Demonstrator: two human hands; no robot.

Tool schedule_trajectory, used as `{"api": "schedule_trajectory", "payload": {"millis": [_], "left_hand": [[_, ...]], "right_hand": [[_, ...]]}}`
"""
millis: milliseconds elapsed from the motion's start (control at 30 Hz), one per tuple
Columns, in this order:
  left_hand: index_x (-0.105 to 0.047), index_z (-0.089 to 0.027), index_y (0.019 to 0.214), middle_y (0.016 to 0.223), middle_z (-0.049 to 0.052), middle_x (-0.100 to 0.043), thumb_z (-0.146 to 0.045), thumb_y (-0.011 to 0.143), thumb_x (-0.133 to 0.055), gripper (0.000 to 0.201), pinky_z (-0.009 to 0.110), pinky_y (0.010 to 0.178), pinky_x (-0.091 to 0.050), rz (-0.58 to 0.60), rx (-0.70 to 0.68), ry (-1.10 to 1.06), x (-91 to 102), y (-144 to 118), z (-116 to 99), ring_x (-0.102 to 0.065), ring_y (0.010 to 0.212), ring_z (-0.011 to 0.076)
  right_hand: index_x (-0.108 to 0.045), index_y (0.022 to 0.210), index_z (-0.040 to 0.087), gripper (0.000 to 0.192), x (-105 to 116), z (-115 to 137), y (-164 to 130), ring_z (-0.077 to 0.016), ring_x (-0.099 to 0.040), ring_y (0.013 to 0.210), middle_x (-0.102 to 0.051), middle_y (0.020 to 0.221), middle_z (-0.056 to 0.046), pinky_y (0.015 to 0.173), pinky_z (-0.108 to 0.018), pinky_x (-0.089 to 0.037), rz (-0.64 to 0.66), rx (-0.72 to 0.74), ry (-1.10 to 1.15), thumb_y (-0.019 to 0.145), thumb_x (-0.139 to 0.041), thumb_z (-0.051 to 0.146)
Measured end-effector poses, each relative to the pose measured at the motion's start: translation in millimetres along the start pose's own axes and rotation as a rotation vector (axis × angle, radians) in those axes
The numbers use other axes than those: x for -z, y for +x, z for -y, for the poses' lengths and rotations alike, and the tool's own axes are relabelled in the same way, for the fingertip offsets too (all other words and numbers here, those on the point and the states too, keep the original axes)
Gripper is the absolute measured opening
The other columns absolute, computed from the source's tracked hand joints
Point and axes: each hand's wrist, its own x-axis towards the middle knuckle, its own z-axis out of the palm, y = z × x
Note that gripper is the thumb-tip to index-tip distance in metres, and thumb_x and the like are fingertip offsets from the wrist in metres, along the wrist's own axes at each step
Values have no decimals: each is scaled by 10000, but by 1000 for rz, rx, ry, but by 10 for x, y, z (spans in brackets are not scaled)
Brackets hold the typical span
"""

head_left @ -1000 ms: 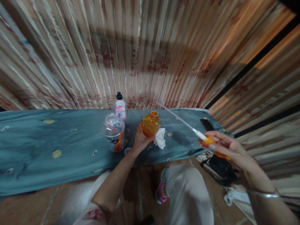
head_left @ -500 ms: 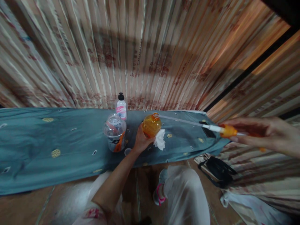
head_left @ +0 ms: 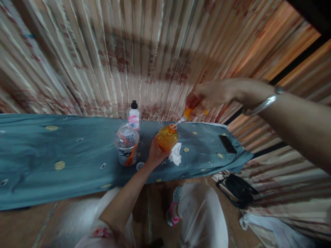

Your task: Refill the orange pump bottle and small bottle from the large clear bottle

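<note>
Left hand (head_left: 155, 154) wrapped around orange bottle (head_left: 167, 137) on the teal cloth (head_left: 64, 151). Right hand (head_left: 207, 96) pinches the orange pump head (head_left: 188, 113) — its tube at the bottle mouth. Around: clear jar (head_left: 126, 144) to the left, small white bottle (head_left: 133, 117) behind, white tissue (head_left: 176, 154) touching — phone (head_left: 227, 143) farther right.

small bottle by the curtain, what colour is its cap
Black, on the small bottle with a pink label; head view.
</note>
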Motion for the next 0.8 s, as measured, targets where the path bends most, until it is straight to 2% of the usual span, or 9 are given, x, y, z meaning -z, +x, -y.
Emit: {"api": "schedule_trajectory", "payload": {"millis": [100,167,267,333,400,500,633,733,800], "left_hand": [[-587,-276,1275,1207,81,-683,-243,532,-904,809,631,1075,-493,3,5,-5,-1,-2,-21,-646,1233,388],[-591,-265,1268,1207,85,-685,-240,518,-913,817,627,1082,-490,4,13,-6,0,-7,-38,-639,1252,396],[-583,-254,1266,1204,82,-685,-249,522,-914,814,609,1088,-487,6,27,-10,-1,-20,-56,-629,1273,397],[-578,-264,1263,1196,71,-686,-252,537,-912,799,589,1093,-486,7,36,-11,-2,-27,-61,-630,1273,384],[-576,-270,1255,1189,67,-684,-241,541,-912,789,572,1094,-486,10,42,-11,-3,-29,-60,-633,1268,374],[-562,-256,1268,1222,83,-674,-232,546,-911,802,555,1093,-486,23,37,-10,-2,-19,-53,-636,1257,367],[-542,-244,1294,1276,99,-661,-229,549,-910,831,544,1106,-473,39,25,1,-1,-11,-38,-629,1258,357],[-534,-232,1305,1287,112,-656,-222,560,-906,832,548,1108,-470,39,25,23,-3,-26,-24,-618,1271,364],[-524,-226,1328,1309,122,-648,-224,562,-910,858,560,1117,-461,35,24,41,-5,-37,-13,-604,1293,372]], "right_hand": [[-595,573,-63,687,-319,-218,238,-110,-732,699,-668,542,50,519,-115,-342,30,103,-143,904,-275,447],[-647,593,-20,593,-430,-307,309,-104,-728,662,-660,518,70,547,-143,-398,148,274,-315,911,-472,449],[-710,566,88,373,-476,-362,343,-117,-703,569,-663,487,64,550,-181,-470,558,500,-756,686,-889,393],[-722,550,131,374,-490,-381,346,-126,-670,513,-657,472,49,528,-206,-485,815,554,-1071,502,-1012,363],[-718,543,157,426,-517,-395,343,-131,-652,495,-642,462,52,528,-230,-500,936,578,-1203,427,-1038,412],[-741,589,167,463,-528,-400,349,-183,-702,591,-688,533,12,586,-283,-553,951,561,-1118,479,-1020,520],[-776,691,157,465,-329,-486,408,-253,-754,757,-749,668,-62,701,-334,-600,839,556,-915,670,-945,589],[-797,815,181,430,-77,-755,455,-216,-753,786,-799,812,-61,761,-331,-629,707,581,-511,782,-867,604],[-806,939,218,409,58,-995,459,-193,-762,843,-827,970,-47,804,-323,-641,671,543,-249,740,-907,561]]}}
